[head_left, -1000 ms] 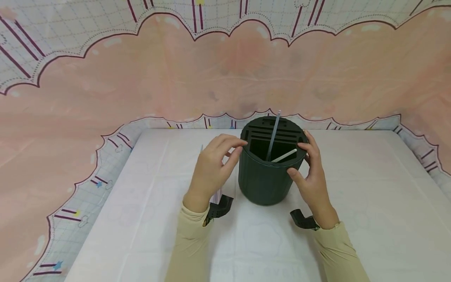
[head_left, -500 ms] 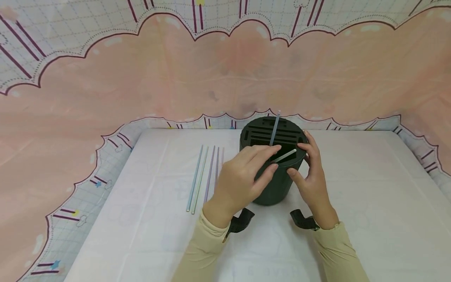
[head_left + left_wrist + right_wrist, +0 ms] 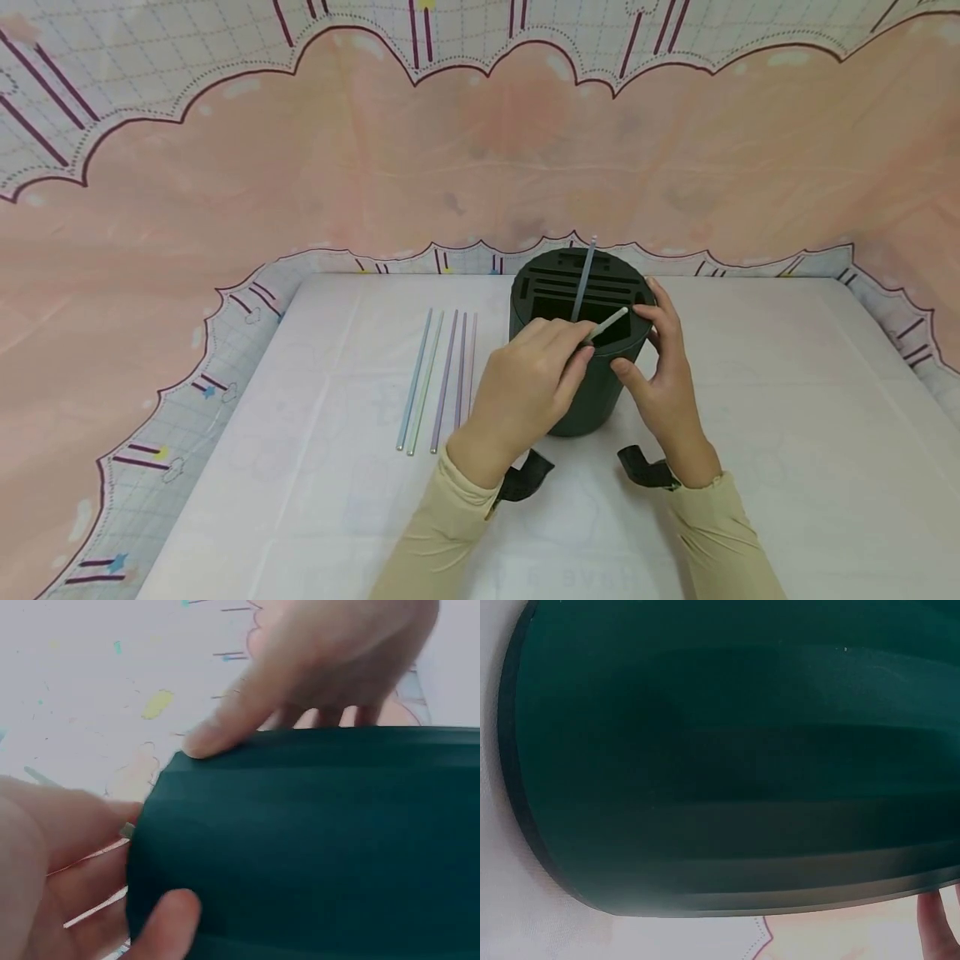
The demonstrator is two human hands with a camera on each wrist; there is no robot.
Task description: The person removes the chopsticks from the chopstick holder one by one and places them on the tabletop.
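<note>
A dark green round holder with a slotted top stands mid-table. A grey-blue straw stands upright in one slot, and a white straw leans out of the big opening. My left hand reaches over the front rim and pinches the white straw's lower part. My right hand grips the holder's right side, thumb in front and fingers at the rim. The left wrist view shows the holder's wall with the right hand's fingers behind it. The wall fills the right wrist view.
Several pastel straws lie side by side on the white tablecloth, left of the holder. A pink patterned cloth rises behind and at both sides of the table.
My left hand moved right from the holder's left side, across its front rim, and closed on the white straw, uncovering the straws on the table. The right hand stayed put.
</note>
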